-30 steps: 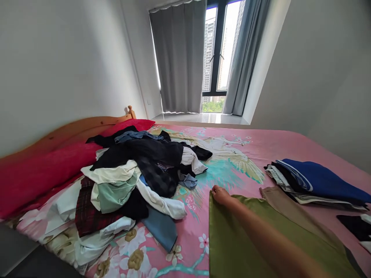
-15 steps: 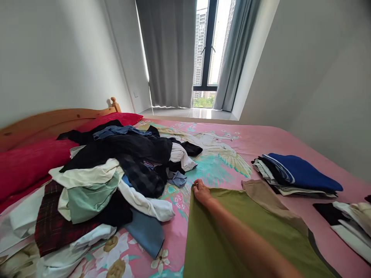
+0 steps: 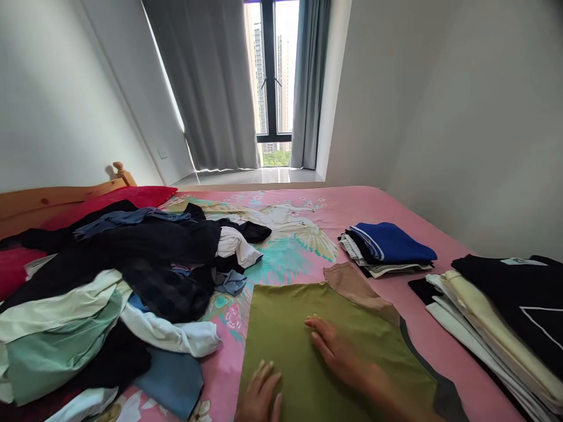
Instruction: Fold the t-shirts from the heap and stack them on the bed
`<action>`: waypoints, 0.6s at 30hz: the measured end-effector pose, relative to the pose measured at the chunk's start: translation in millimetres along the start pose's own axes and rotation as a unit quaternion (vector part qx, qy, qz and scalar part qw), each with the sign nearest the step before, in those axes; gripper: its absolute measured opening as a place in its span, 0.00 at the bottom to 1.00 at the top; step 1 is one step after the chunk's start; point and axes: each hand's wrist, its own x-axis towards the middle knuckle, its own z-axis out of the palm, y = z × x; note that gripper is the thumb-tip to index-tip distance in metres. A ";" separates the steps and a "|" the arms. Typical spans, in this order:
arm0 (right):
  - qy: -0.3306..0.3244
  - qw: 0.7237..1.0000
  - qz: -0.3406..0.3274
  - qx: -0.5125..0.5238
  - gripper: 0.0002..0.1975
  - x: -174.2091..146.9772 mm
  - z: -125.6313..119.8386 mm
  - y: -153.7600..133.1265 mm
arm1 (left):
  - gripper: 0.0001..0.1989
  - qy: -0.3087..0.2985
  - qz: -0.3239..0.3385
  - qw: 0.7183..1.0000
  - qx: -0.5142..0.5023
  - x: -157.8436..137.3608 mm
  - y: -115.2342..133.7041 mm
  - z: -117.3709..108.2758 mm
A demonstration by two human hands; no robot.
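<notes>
The right hand (image 3: 334, 349) has let go of the olive garment's (image 3: 281, 316) corner nearest the clothes heap (image 3: 162, 234), and the left hand (image 3: 259, 394) has joined it; the step now looks like smoothing. Each grip is loosely spread, pinching nothing, with the garment directly beneath, right of the heap.

My right hand (image 3: 332, 346) extends palm down, fingers pointing up and to the left, its bare forearm (image 3: 391, 392) slanting in from lower right, as my left hand (image 3: 260, 391), palm down, fingers slightly spread, enters at bottom center.
</notes>
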 end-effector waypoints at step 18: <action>-0.084 0.967 0.005 -0.240 0.27 -34.9 -35.3 40.0 | 0.27 -0.170 0.082 0.965 0.181 77.3 83.6 8.5</action>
